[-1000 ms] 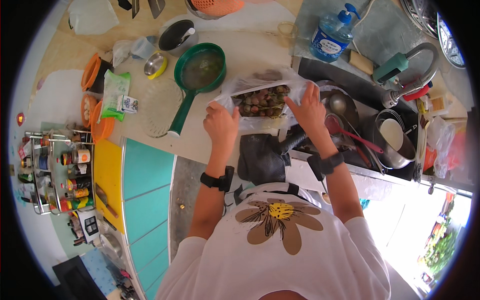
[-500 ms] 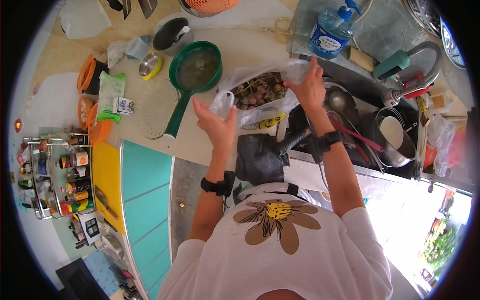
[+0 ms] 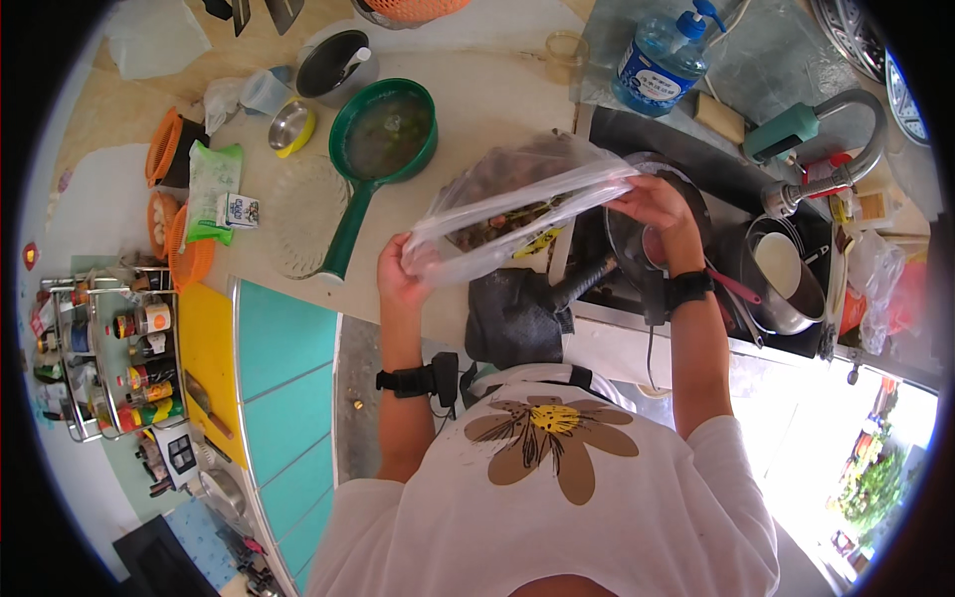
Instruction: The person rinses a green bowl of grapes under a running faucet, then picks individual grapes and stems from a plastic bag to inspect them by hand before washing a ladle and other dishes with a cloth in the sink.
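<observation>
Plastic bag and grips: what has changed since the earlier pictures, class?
The left grip has moved left, the right grip right, both slightly nearer the person. Splayed just before, each now clasps the rim of the plastic bag, stretching its opening into a narrow slit; plastic veils more of the fruit. The green dipper and blue pump bottle stayed put.

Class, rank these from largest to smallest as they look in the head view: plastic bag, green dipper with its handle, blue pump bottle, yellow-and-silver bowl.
1. Plastic bag
2. Green dipper
3. Blue pump bottle
4. Yellow-and-silver bowl
</observation>
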`<action>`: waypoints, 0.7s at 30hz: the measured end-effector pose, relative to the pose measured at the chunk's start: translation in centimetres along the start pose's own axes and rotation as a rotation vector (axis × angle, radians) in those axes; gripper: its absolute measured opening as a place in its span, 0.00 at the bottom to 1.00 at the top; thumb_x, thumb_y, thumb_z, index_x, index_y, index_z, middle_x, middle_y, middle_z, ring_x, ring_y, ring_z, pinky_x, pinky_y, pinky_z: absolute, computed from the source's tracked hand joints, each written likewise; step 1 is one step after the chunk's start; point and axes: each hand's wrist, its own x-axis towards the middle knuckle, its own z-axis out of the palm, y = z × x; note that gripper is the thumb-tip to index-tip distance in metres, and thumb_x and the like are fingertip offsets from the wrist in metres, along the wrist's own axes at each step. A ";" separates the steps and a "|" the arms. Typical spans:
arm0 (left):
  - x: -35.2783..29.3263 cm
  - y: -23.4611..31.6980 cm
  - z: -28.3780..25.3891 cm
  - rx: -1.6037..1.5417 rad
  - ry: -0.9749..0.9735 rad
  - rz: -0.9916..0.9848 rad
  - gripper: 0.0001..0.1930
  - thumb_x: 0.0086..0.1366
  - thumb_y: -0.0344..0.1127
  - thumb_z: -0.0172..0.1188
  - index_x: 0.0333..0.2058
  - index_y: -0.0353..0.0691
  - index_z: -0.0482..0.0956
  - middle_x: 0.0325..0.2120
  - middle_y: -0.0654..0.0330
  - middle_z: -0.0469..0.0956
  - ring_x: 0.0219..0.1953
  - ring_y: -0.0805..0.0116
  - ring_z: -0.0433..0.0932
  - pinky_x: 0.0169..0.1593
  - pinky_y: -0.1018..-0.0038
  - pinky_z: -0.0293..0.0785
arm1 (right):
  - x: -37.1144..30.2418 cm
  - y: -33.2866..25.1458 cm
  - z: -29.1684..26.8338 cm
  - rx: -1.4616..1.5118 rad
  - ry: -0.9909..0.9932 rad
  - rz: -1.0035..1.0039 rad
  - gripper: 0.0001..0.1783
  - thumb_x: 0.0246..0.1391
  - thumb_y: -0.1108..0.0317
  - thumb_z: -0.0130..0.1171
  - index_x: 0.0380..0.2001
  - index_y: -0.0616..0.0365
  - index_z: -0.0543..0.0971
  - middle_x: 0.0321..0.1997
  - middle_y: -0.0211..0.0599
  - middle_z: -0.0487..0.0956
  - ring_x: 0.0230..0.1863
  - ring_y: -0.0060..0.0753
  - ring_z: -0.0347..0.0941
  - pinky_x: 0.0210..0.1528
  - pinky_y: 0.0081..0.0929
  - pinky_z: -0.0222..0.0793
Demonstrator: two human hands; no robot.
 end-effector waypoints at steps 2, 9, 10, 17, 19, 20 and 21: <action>-0.4 -1.3 2.6 0.110 0.586 0.184 0.11 0.61 0.38 0.45 0.29 0.39 0.73 0.18 0.63 0.68 0.19 0.72 0.67 0.25 0.75 0.66 | 0.2 1.0 0.7 0.031 0.024 -0.020 0.13 0.52 0.70 0.49 0.40 0.63 0.72 0.38 0.39 0.75 0.38 0.35 0.73 0.44 0.40 0.69; -2.2 -1.3 2.7 0.164 0.294 0.070 0.16 0.63 0.44 0.45 0.37 0.36 0.73 0.17 0.65 0.66 0.17 0.78 0.62 0.20 0.83 0.57 | 2.3 2.6 4.5 -0.114 0.273 0.080 0.13 0.54 0.59 0.49 0.35 0.56 0.73 0.20 0.23 0.70 0.17 0.19 0.63 0.19 0.22 0.61; -2.2 -1.1 0.6 0.236 0.261 0.053 0.16 0.64 0.43 0.45 0.39 0.35 0.72 0.19 0.64 0.68 0.18 0.77 0.64 0.21 0.82 0.60 | 2.3 2.6 4.3 -0.236 0.245 0.062 0.15 0.54 0.56 0.50 0.37 0.57 0.73 0.21 0.23 0.71 0.17 0.19 0.62 0.18 0.20 0.60; -4.7 -3.6 2.5 0.456 0.417 0.121 0.16 0.63 0.39 0.47 0.43 0.33 0.69 0.30 0.57 0.74 0.30 0.67 0.72 0.39 0.70 0.70 | -2.4 2.1 5.7 -1.221 0.299 -0.487 0.35 0.33 0.63 0.68 0.47 0.63 0.67 0.40 0.40 0.71 0.36 0.30 0.70 0.36 0.25 0.68; -5.6 -3.8 3.9 0.411 0.521 0.135 0.17 0.63 0.41 0.46 0.43 0.33 0.69 0.31 0.57 0.74 0.32 0.66 0.72 0.42 0.69 0.68 | -5.4 3.5 8.0 -1.475 0.463 -0.614 0.33 0.34 0.67 0.66 0.47 0.61 0.66 0.41 0.43 0.70 0.40 0.39 0.69 0.41 0.29 0.68; -6.0 -3.8 4.3 0.367 0.627 0.146 0.18 0.63 0.42 0.46 0.43 0.34 0.69 0.33 0.57 0.74 0.34 0.66 0.72 0.45 0.68 0.67 | -6.1 4.1 8.5 -1.629 0.398 -0.848 0.29 0.37 0.69 0.63 0.46 0.58 0.68 0.42 0.43 0.70 0.42 0.41 0.68 0.45 0.32 0.66; -6.5 -3.6 3.9 0.371 0.623 0.141 0.18 0.63 0.42 0.46 0.43 0.34 0.69 0.33 0.57 0.74 0.34 0.66 0.72 0.45 0.68 0.67 | -6.7 4.8 9.0 -1.774 0.323 -1.086 0.25 0.40 0.71 0.60 0.46 0.55 0.69 0.42 0.42 0.70 0.43 0.43 0.67 0.49 0.35 0.64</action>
